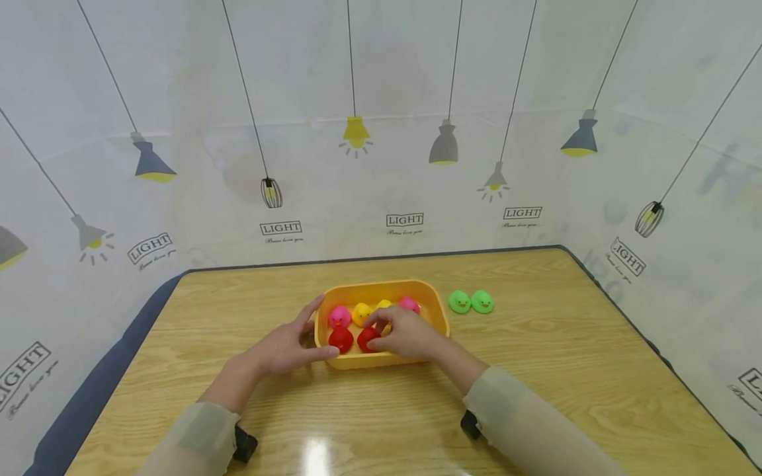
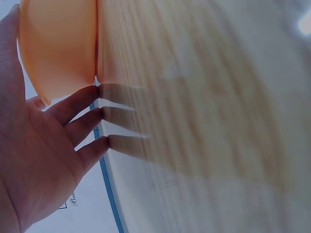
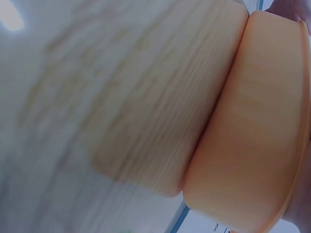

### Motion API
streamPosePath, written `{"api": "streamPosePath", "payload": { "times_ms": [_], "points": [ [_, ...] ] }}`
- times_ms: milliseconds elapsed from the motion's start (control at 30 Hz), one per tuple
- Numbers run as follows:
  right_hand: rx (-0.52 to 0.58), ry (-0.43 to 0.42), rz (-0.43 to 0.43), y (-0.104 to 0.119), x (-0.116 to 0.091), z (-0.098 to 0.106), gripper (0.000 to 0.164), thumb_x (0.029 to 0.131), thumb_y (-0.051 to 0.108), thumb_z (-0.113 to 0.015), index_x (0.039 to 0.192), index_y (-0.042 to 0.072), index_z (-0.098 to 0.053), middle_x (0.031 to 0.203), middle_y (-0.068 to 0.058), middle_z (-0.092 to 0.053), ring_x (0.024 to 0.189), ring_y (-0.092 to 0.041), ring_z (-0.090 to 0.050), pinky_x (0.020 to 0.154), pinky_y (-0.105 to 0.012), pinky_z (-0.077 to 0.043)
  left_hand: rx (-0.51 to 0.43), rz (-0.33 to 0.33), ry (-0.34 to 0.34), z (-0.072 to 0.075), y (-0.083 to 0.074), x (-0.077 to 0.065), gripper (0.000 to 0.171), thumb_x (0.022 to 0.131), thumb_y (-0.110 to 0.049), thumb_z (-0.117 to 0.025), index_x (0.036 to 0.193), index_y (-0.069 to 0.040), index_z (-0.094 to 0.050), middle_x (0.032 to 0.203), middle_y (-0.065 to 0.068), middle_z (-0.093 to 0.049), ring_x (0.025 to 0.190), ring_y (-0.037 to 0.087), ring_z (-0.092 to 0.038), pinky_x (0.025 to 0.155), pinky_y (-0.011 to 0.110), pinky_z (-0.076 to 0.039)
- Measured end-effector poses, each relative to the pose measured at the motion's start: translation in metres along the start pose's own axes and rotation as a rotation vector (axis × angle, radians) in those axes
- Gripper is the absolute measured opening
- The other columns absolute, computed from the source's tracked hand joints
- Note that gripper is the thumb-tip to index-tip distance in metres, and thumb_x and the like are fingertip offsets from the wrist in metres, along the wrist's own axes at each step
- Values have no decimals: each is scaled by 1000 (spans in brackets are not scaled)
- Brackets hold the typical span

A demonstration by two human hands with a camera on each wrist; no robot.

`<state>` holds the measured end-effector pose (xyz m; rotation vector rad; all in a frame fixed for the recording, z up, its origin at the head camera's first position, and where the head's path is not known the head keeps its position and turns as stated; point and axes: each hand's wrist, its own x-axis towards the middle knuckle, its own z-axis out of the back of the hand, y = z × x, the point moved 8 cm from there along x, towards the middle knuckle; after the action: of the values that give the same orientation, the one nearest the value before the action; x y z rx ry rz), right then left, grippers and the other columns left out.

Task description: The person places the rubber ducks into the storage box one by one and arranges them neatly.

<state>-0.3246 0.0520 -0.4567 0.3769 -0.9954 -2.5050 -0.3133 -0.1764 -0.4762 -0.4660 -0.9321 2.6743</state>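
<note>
Red duck (image 1: 367,340) in the pinch

Toward the surface's (image 1: 286,416) far edge, the left hand (image 1: 288,345) spreads wide round the tray's (image 1: 381,361) left end, probably steadying it. By the near rim, the right hand (image 1: 406,332) pinches the duck, perhaps placing or lifting; next calls for clean release or straight lift.

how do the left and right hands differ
The left hand is spread at the left end of the tray; the right hand reaches inside it. The right hand pinches a red duck; the left hand rests against the tray. Both wear pale sleeves.
</note>
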Motion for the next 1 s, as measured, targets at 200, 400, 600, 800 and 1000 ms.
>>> {"api": "streamPosePath", "payload": {
  "times_ms": [200, 400, 600, 800, 1000],
  "points": [
    [43, 40, -58, -6, 2, -2, 22, 100, 26, -83, 122, 26, -77, 106, 3, -70, 101, -20, -63, 89, -34, -57, -7, 3, 2, 0, 1, 0, 117, 90, -77, -75, 176, -45, -3, 172, 22, -45, 156, 52, -46, 127, 74, -34],
    [57, 51, -61, -6, 2, -2, 23, 102, 25, -81, 124, 24, -78, 106, 1, -70, 95, -20, -63, 81, -31, -56, -6, 7, -3, 0, 2, 1, 115, 91, -75, -75, 176, -46, -4, 172, 20, -46, 156, 50, -47, 127, 73, -35],
    [67, 58, -56, -6, 2, -1, 25, 102, 24, -80, 127, 24, -79, 107, -1, -70, 86, -20, -65, 76, -29, -57, -3, 3, 4, -1, 1, 1, 118, 89, -78, -74, 177, -43, -3, 172, 22, -46, 156, 51, -47, 127, 74, -35],
    [59, 62, -70, -6, 3, -2, 27, 102, 25, -80, 129, 26, -79, 106, -1, -70, 87, -19, -65, 76, -29, -58, -1, 3, 1, -1, 1, 1, 118, 91, -75, -75, 177, -42, -2, 171, 20, -47, 156, 50, -47, 127, 74, -35],
    [68, 61, -74, -7, 2, -2, 26, 102, 25, -80, 129, 27, -78, 105, 0, -70, 86, -20, -65, 77, -29, -57, 0, -3, 0, 0, 1, 1, 118, 91, -73, -76, 177, -40, -2, 170, 19, -49, 155, 49, -49, 126, 73, -36]
  ]
}}
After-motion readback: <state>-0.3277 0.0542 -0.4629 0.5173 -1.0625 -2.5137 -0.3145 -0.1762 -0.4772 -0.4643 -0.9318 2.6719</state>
